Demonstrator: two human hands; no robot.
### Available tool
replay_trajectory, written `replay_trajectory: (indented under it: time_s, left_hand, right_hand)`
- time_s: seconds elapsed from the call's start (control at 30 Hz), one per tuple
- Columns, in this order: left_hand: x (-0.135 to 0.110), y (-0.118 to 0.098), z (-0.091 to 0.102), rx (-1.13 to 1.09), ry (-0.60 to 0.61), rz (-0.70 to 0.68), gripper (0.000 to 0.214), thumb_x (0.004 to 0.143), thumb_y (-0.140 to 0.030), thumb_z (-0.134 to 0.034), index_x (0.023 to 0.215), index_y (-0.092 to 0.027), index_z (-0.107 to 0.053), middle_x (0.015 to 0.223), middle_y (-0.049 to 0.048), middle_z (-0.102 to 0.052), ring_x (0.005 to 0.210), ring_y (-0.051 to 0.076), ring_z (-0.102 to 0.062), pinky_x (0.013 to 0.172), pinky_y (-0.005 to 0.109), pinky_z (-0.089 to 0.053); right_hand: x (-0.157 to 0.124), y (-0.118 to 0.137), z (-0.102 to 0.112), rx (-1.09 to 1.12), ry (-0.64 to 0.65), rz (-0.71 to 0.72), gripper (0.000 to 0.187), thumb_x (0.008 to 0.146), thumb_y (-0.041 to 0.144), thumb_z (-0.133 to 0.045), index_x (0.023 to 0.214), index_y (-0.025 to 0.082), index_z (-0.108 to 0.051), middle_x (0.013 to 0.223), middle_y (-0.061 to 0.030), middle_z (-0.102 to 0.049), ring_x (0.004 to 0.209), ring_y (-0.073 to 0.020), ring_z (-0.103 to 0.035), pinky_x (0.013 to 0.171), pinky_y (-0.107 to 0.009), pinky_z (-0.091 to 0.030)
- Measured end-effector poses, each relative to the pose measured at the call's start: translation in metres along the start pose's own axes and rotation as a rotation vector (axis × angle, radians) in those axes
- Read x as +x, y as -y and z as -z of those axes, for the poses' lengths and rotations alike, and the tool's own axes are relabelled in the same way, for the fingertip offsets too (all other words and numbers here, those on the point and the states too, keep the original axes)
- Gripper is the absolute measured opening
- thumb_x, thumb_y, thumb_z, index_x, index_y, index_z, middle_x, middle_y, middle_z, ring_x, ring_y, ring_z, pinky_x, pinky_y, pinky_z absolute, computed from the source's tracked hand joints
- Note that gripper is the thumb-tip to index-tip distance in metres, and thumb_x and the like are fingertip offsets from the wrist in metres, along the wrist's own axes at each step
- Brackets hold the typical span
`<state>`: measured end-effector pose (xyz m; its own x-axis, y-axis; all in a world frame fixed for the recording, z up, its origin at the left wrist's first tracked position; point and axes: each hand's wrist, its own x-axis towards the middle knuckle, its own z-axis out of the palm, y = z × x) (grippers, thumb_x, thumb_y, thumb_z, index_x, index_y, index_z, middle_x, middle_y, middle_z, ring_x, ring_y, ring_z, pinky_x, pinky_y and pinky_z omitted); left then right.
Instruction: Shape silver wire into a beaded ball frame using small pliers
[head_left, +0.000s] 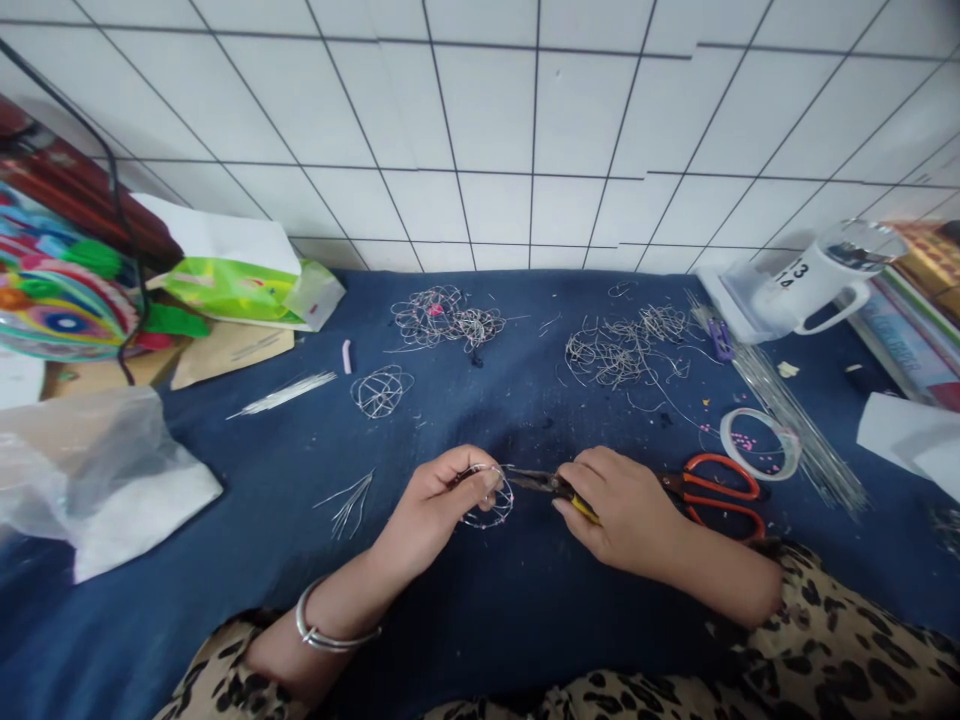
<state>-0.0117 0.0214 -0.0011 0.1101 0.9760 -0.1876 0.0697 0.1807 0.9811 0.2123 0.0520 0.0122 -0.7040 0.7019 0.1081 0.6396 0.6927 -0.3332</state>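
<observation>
My left hand [439, 503] is closed around a small round wire ball frame [491, 502] and holds it just above the blue cloth [480, 620]. My right hand [619, 500] grips a pair of small pliers [544, 484] with yellow handles. The pliers' tip touches the wire ball at its right side. Both hands meet near the middle of the cloth, close to me.
Orange-handled scissors [716, 492] and a tape roll [757, 443] lie right of my hands. Finished wire balls [381, 390] and wire tangles [626, 345] lie farther back, straight wires [799, 425] at right. A white mug [821, 278], plastic bag [97, 470] and green packet [232, 285] line the edges.
</observation>
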Motion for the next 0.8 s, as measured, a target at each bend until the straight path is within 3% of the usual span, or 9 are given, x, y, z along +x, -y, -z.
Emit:
replay_trajectory:
  time_s: [0.3,0.63,0.8]
  left_hand:
    - [0.0016,0.0014,0.0009,-0.016,-0.025,0.010,0.017,0.084,-0.027,-0.053,0.077,-0.013,-0.060,0.067,0.0018,-0.057,0.062,0.012,-0.051,0.061,0.024,-0.042]
    - [0.0011,0.0010,0.0003,0.008,0.034,0.032,0.017,0.084,-0.028,-0.053,0.078,-0.013,-0.060,0.068,0.0025,-0.057,0.062,0.012,-0.050,0.060,0.024,-0.041]
    - [0.0011,-0.0039,0.0024,0.038,0.120,0.025,0.013,0.084,-0.024,-0.054,0.079,-0.013,-0.058,0.072,0.0020,-0.056,0.066,0.012,-0.050,0.063,0.024,-0.041]
  right_hand:
    - [0.0026,-0.0061,0.0005,-0.052,-0.055,0.005,0.022,0.082,0.029,-0.049,0.097,0.014,-0.056,0.083,-0.0081,-0.055,0.082,-0.0192,-0.051,0.073,-0.033,-0.043]
    - [0.0013,-0.0073,-0.0058,-0.040,-0.059,-0.003,0.022,0.086,0.029,-0.045,0.096,0.014,-0.056,0.082,-0.0073,-0.057,0.079,-0.0169,-0.053,0.072,-0.030,-0.045]
    - [0.0007,-0.0069,-0.0070,-0.035,-0.063,0.001,0.022,0.086,0.029,-0.044,0.094,0.014,-0.057,0.081,-0.0070,-0.058,0.077,-0.0163,-0.054,0.071,-0.029,-0.046]
